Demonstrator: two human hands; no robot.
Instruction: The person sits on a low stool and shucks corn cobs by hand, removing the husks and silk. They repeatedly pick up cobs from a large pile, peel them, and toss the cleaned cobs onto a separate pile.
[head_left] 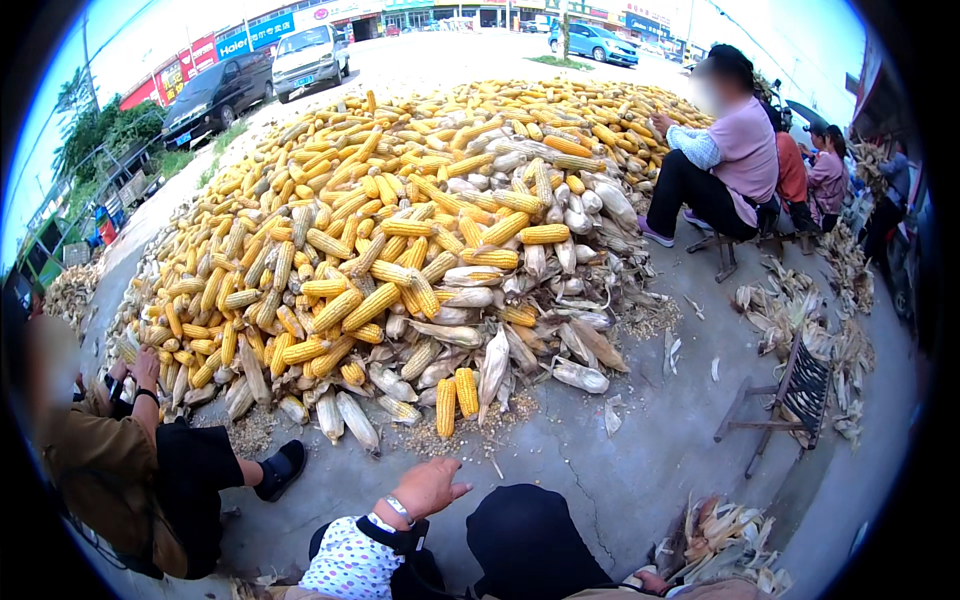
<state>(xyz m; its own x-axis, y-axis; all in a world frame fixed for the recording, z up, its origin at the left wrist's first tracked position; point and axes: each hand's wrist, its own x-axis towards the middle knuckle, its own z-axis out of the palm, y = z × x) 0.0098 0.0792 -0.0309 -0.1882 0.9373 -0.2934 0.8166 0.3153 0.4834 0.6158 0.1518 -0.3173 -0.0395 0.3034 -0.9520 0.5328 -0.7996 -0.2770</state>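
Note:
My left hand, with a silver bracelet and a dark band at the wrist, reaches forward over the concrete, thumb apart from the fingers and nothing visible in it. Just beyond it, two husked yellow corn cobs rest at the near edge of a large corn pile. Cobs still in pale dry husks lie along that edge. Low at the right, my right hand shows only in part, beside a heap of loose corn husks; its fingers are too hidden to read.
On the left a person in a brown top sits by the pile, one dark shoe near my left arm. Another person in pink sits at the far right. A folding stool stands on the right among scattered husks. Parked vehicles are behind.

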